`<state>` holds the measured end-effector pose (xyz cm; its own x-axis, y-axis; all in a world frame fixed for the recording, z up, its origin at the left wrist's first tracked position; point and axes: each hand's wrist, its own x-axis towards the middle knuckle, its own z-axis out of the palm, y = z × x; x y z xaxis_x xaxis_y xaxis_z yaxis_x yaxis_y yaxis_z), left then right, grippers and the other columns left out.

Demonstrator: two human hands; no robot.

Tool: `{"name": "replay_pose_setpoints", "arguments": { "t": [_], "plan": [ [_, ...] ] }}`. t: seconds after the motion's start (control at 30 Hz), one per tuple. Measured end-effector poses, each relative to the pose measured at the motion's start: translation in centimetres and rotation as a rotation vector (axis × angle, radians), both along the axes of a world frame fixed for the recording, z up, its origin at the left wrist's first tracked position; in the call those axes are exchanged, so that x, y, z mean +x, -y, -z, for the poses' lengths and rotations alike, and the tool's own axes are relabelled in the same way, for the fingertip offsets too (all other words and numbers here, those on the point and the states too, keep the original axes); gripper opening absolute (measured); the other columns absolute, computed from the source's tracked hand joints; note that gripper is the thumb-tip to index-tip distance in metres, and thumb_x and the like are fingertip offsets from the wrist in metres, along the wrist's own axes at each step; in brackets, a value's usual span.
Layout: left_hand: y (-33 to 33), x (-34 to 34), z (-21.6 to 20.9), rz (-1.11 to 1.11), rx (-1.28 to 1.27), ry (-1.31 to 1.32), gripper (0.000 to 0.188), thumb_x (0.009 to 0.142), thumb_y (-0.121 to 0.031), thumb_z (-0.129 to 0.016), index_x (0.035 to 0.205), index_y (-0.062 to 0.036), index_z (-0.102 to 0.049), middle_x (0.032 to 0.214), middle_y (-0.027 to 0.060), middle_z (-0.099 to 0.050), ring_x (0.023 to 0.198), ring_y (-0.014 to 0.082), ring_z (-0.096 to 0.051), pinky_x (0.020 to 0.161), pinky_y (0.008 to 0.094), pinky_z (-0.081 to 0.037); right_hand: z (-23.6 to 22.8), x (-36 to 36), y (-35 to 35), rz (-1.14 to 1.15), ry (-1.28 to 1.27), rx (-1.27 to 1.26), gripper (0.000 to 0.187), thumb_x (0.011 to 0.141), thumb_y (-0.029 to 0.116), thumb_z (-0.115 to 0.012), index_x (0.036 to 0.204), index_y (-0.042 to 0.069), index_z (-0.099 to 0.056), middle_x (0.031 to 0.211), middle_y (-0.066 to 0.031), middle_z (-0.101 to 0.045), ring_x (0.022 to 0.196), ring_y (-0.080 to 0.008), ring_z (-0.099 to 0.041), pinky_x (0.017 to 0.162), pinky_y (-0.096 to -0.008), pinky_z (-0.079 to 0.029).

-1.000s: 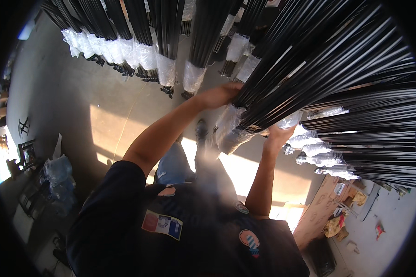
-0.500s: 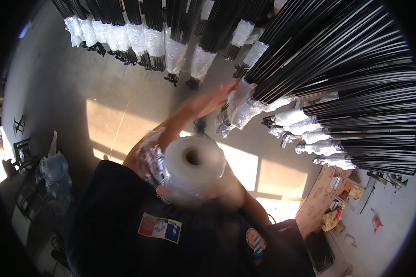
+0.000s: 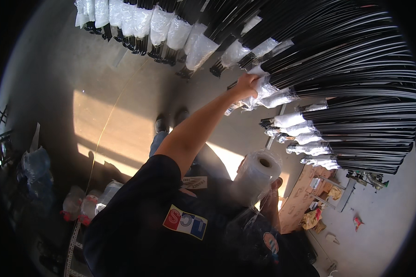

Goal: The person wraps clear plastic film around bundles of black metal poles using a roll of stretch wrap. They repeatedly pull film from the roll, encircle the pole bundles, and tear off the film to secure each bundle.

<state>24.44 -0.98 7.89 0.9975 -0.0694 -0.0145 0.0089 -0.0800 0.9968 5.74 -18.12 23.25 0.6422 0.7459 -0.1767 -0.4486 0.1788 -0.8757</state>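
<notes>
My left hand (image 3: 247, 87) is closed around the film-wrapped end of a bundle of black rods (image 3: 309, 69), at the upper right. Clear plastic film (image 3: 265, 92) covers that end, partly hidden by my fingers. Lower down, beside my chest, my right hand (image 3: 276, 185) holds a thick roll of stretch film (image 3: 256, 177). The hollow core of the roll faces up, and most of that hand is behind it. Loose film hangs below the roll against my dark shirt.
More wrapped rod bundles (image 3: 159, 25) line the top, and others (image 3: 309, 138) stick out at the right. Bottles with red caps (image 3: 88, 203) are at the lower left, near a perforated metal strip (image 3: 71, 247). A brown board (image 3: 300, 196) and a metal frame (image 3: 339, 196) are at lower right.
The film roll has moved from in front of my chest toward the right. My left hand, earlier stretched out against the bundle, now grips its wrapped end. The view has shifted slightly.
</notes>
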Motion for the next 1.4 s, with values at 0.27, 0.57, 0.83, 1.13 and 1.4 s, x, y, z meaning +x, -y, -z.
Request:
{"name": "replay_pose_setpoints", "arguments": {
  "t": [0.27, 0.57, 0.83, 1.13, 1.4],
  "plan": [
    [-1.9, -2.2, -1.7, 0.348, -0.196, -0.152, 0.070, 0.055, -0.006, -0.075, 0.119, -0.0142, -0.047, 0.141, 0.0092, -0.013, 0.131, 0.0239, -0.010, 0.102, 0.0362, -0.020, -1.6, 0.6, 1.7, 0.118, -0.104, -0.052, 0.084, 0.041, 0.018, -0.073, 0.115, -0.007, -0.042, 0.109, -0.0132, -0.052, 0.101, -0.0206, -0.050, 0.088, -0.0300, -0.037],
    [-0.4, -3.5, -2.4, 0.503, -0.118, -0.067, 0.050, 0.066, -0.013, -0.069, 0.111, -0.0218, -0.049, 0.141, 0.0153, -0.010, 0.130, 0.0285, -0.015, 0.102, 0.0414, -0.019, -0.7, 5.7, -1.0, 0.177, -0.142, -0.080, 0.085, 0.043, 0.019, -0.071, 0.119, -0.005, -0.039, 0.111, -0.0126, -0.051, 0.100, -0.0222, -0.049, 0.088, -0.0297, -0.037],
    [0.8, -2.6, -2.7, 0.382, 0.349, 0.204, 0.045, 0.082, -0.017, -0.052, 0.123, -0.0023, -0.038, 0.111, 0.0189, -0.050, 0.099, 0.0283, -0.051, 0.085, 0.0397, -0.039, -4.4, 19.2, -9.4, 0.571, 0.372, -0.043, 0.084, 0.050, 0.018, -0.071, 0.123, -0.004, -0.036, 0.104, -0.0121, -0.052, 0.097, -0.0212, -0.050, 0.086, -0.0306, -0.038],
    [-6.4, 0.3, -11.9, -0.327, 0.368, 0.149, 0.040, 0.079, -0.006, -0.049, 0.119, -0.0076, -0.042, 0.092, 0.0183, -0.059, 0.093, 0.0319, -0.056, 0.079, 0.0393, -0.043, -3.0, 27.0, -12.1, 0.471, 0.449, 0.239, 0.093, 0.043, 0.022, -0.065, 0.126, -0.006, -0.032, 0.111, -0.0132, -0.051, 0.103, -0.0245, -0.049, 0.093, -0.0301, -0.033],
    [-10.2, 6.0, -13.7, -0.618, 0.372, 0.442, 0.062, 0.081, -0.013, -0.052, 0.133, -0.0041, -0.019, 0.133, 0.0260, -0.025, 0.125, 0.0397, -0.020, 0.102, 0.0384, -0.021, -1.1, 29.5, -13.2, 0.427, 0.024, 0.482, 0.078, 0.043, 0.016, -0.061, 0.117, -0.004, -0.042, 0.106, -0.0131, -0.054, 0.102, -0.0276, -0.050, 0.092, -0.0336, -0.036]
  ]
}}
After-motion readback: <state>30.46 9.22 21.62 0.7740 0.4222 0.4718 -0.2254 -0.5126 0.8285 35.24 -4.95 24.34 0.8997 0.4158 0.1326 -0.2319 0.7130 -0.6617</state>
